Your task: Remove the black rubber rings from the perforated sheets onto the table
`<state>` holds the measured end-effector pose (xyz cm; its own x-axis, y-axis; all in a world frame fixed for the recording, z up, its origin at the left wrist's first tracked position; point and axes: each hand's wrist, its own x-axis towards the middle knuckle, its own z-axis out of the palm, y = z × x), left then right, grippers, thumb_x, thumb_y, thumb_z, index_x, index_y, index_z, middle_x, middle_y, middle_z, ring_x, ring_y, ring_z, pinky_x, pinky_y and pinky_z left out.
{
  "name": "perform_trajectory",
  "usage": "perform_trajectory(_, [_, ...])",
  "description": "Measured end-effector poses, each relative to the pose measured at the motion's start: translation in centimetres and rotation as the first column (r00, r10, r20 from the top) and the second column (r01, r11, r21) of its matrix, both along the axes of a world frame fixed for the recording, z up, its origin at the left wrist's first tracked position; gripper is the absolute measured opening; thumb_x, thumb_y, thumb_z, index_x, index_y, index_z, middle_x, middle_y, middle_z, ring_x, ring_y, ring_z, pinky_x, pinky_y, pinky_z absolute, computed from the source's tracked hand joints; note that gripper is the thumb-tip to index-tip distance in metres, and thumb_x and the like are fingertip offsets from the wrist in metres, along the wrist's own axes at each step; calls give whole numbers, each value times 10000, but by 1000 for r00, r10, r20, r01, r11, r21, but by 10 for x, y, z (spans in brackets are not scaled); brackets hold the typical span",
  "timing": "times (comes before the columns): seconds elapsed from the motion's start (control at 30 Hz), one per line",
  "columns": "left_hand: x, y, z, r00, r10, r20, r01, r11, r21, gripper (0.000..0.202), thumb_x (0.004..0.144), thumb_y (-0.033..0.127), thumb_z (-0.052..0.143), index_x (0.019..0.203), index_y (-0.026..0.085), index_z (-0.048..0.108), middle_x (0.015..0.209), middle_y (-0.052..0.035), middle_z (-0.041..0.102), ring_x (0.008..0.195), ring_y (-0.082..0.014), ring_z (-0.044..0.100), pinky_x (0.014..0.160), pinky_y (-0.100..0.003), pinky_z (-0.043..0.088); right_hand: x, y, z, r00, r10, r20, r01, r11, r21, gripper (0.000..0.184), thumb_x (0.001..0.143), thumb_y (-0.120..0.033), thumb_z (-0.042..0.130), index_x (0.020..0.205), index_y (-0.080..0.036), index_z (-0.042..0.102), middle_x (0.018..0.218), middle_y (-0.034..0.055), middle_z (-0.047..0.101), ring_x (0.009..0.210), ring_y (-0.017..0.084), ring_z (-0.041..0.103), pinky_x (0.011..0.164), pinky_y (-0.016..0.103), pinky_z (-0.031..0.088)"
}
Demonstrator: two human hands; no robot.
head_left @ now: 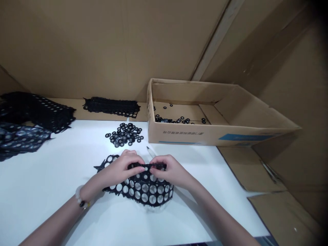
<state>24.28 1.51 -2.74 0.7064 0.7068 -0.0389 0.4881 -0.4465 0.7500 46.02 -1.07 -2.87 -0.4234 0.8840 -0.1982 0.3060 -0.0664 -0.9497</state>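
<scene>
With the left hand and right hand, at the lower centre of the frame, we are pinching the upper edge of a black perforated sheet; both thumbs are lying near their forefingers, with the sheet between. The sheet is bowing toward the bottom of the frame, its frayed lower edge hanging over the white table.

If we are pulling too hard while gripping so close together, the thin strips between the holes could be tearing, we judge. A forearm swinging up could be scattering the loose pile of black rings just above the left hand, or a knuckle could be rolling the pen-like tool beside the right one. The bracelet might be snagging on the sheet's ragged left corner.

Our fingers are hiding whatever is sitting at the pinch, so we cannot tell whether a ring is there. The right hand is covering the tool's other end. The carton's front wall, right of centre, is blocking part of the rings inside. The dark sheets at the left are running out of frame, and the flat stack above the pile is too dark for counting layers.
</scene>
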Motion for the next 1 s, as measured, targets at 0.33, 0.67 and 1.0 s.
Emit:
perform_trajectory(0.33, [10, -13, 2, 995, 72, -64, -45, 936, 348, 138, 908, 274, 471, 799, 190, 471, 776, -5, 540, 839, -199, 406, 754, -351, 274, -9, -3, -7, 994, -100, -48, 99, 995, -28, 103, 657, -190, 536, 709, -141, 611, 617, -29, 512, 607, 114, 438, 594, 227, 351])
perform_trajectory(0.67, [18, -20, 1, 989, 75, -125, -1, 860, 510, 126, 820, 218, 475, 702, 175, 465, 656, -9, 551, 777, -199, 416, 718, -376, 256, -15, -7, -9, 999, -39, 9, 39, 999, 36, 116, 669, -168, 529, 714, -137, 631, 626, -21, 546, 625, 123, 463, 591, 220, 367])
perform_trajectory(1.0, [22, -24, -3, 979, 62, -193, 45, 862, 504, 60, 747, 177, 476, 695, 172, 506, 623, -25, 559, 771, -213, 440, 720, -394, 286, -19, -10, -13, 994, 5, 106, -16, 994, 106, 51, 653, -128, 543, 640, -155, 584, 587, -44, 519, 584, 107, 441, 549, 198, 348])
